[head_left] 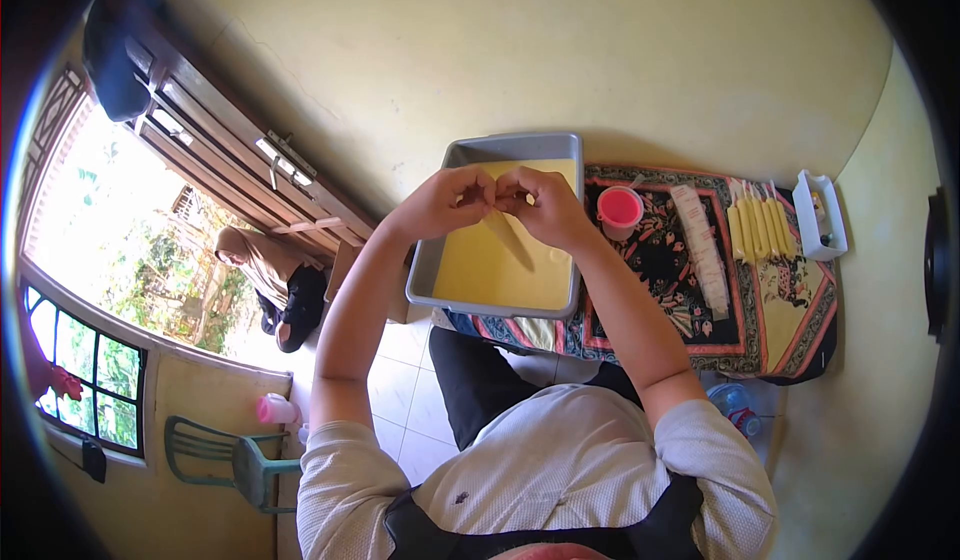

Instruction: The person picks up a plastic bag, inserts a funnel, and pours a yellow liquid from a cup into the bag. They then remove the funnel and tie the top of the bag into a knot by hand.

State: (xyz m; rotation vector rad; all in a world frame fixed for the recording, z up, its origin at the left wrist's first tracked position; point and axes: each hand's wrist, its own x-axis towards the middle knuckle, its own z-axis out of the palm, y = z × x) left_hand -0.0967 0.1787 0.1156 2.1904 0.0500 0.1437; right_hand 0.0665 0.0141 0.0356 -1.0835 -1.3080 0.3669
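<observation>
My left hand [455, 203] and my right hand [545, 208] meet above a grey tub [492, 311], fingers pinched together at the top of a slim plastic bag [512, 243]. Pale yellow filling shows in the bag, which hangs at a slant between my hands. Whether its top is tied or just twisted is hidden by my fingers. Yellow liquid [468, 272] covers the bottom of the tub below. To the right of the tub stands a pink-rimmed cup [620, 210], and beyond it lies a long white plastic strip [700, 250].
Several filled yellow bags [760, 225] lie side by side on the patterned cloth [650, 285], beside a white tray [820, 222] with small items. A person [265, 270] sits by the open doorway at left. A green chair [245, 465] and a pink jug [275, 409] stand lower left.
</observation>
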